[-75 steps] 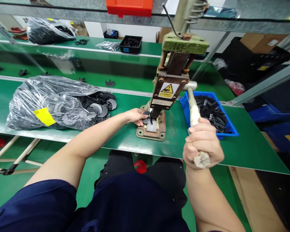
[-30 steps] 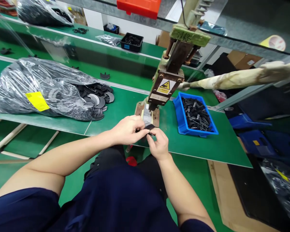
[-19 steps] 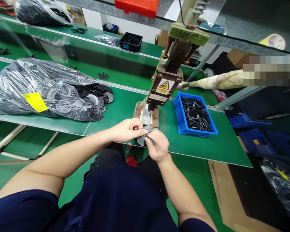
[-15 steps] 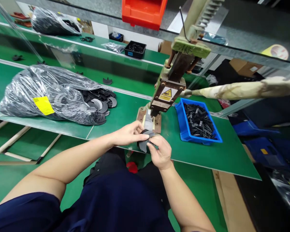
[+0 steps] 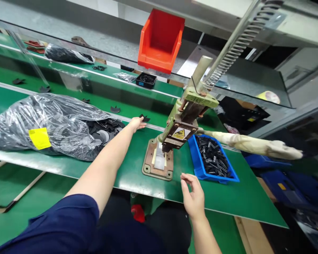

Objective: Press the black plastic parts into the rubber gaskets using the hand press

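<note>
Green matting covers the worktop (image 5: 222, 197), whose near edge runs across the person's lap. Right hand (image 5: 193, 197) hovers just above that near edge, fingers loosely curled and apart, grasping nothing. Just beyond it, the hand press (image 5: 175, 135) stands on a rusty base plate (image 5: 158, 163); its cloth-wrapped lever (image 5: 254, 145) juts toward the right edge. Blue bin (image 5: 201, 165) of small black parts sits touching-close on the press's right. Toward the left edge, a clear plastic bag (image 5: 45, 125) with a yellow label spills black crescent pieces (image 5: 106, 128) onto the mat. Left arm stretches to the far edge; left hand (image 5: 136, 123) lies open, fingertips at a small black piece (image 5: 145, 118) beside the metal rail — whether touching, cannot tell. Past the rail, a second green strip carries scattered black pieces. Farther back, a third bench with a black tray (image 5: 146, 80) and another bag. Overhead, an orange bin (image 5: 160, 40) hangs from the shelf.
</note>
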`<state>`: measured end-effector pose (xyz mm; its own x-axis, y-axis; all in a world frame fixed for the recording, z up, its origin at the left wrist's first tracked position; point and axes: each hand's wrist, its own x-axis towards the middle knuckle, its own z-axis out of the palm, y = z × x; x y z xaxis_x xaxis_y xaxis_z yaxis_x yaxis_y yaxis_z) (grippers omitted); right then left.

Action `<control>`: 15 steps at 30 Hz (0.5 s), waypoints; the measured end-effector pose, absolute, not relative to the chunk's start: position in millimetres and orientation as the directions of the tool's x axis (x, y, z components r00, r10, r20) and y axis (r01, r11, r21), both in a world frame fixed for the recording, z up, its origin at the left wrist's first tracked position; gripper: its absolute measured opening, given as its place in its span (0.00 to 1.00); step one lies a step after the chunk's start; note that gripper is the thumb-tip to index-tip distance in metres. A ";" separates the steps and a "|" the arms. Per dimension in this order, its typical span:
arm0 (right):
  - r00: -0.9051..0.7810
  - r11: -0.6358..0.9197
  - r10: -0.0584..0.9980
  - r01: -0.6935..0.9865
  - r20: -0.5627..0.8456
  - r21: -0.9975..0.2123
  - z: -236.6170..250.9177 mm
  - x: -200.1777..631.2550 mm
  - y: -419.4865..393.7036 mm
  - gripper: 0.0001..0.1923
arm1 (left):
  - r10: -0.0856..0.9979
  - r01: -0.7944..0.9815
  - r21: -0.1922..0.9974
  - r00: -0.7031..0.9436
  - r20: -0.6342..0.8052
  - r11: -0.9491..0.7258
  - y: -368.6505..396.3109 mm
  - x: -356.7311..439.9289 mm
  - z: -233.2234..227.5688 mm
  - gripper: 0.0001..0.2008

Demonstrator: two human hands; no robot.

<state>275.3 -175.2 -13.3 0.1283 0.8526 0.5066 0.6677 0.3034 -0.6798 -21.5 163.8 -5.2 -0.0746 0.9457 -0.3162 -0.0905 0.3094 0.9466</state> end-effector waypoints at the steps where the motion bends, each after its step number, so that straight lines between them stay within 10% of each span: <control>1: 0.146 0.281 0.850 0.686 0.506 -0.671 -8.6 285.6 -175.3 0.12 | 0.951 -0.078 0.953 -0.080 -0.297 0.291 173.1 -20.6 -7.6 0.07; 5: 0.238 0.131 0.843 0.779 0.482 -0.613 16.8 349.4 -160.7 0.17 | 0.970 0.012 0.974 -0.097 -0.223 0.225 172.1 -24.2 -35.4 0.09; 8: 0.304 -0.191 0.878 0.931 0.370 -0.312 32.5 406.3 -131.0 0.24 | 0.989 0.071 0.988 -0.065 -0.135 0.139 146.6 -32.0 -56.4 0.10; 15: 0.305 -0.269 0.941 0.937 0.145 -0.223 28.5 450.3 -71.5 0.28 | 0.995 0.220 0.972 0.084 0.061 -0.078 65.1 -48.8 -72.7 0.14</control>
